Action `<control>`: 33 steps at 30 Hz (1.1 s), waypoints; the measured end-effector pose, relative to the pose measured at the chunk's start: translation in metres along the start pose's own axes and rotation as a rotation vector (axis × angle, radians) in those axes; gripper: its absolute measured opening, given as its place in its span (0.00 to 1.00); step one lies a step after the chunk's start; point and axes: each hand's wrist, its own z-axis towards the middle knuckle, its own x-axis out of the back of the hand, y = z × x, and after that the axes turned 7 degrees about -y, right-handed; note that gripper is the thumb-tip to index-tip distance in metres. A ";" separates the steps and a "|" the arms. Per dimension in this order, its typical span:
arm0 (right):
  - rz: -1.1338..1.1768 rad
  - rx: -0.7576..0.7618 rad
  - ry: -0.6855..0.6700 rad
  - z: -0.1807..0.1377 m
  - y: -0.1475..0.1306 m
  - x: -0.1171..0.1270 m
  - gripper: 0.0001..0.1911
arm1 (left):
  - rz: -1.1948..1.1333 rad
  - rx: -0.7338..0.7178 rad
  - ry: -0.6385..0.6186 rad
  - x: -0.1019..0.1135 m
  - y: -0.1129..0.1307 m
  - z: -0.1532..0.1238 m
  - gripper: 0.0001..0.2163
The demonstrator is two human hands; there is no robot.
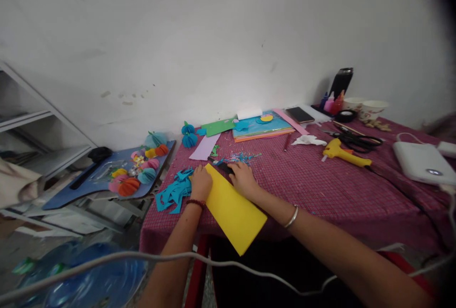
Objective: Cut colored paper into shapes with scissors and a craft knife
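Note:
A folded yellow paper sheet [233, 210] lies at the near left corner of the table, overhanging its front edge. My left hand [201, 182] presses down on the sheet's left edge with the fingers curled. My right hand [244, 178] rests on the sheet's far end, fingers bent over a dark object [225, 167] that I cannot make out. Blue paper scraps [173, 193] lie just left of my left hand.
The table has a red checked cloth [320, 189]. On it lie a yellow glue gun [342, 152], black scissors [358, 141], a stack of coloured paper [261, 127], a phone [299, 114], cups [372, 108] and a white device [422, 162]. Paper balls [140, 170] sit on a blue board to the left.

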 end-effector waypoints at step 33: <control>-0.124 -0.118 0.158 -0.137 0.190 0.103 0.20 | -0.505 -0.342 -0.271 0.066 0.077 -0.138 0.39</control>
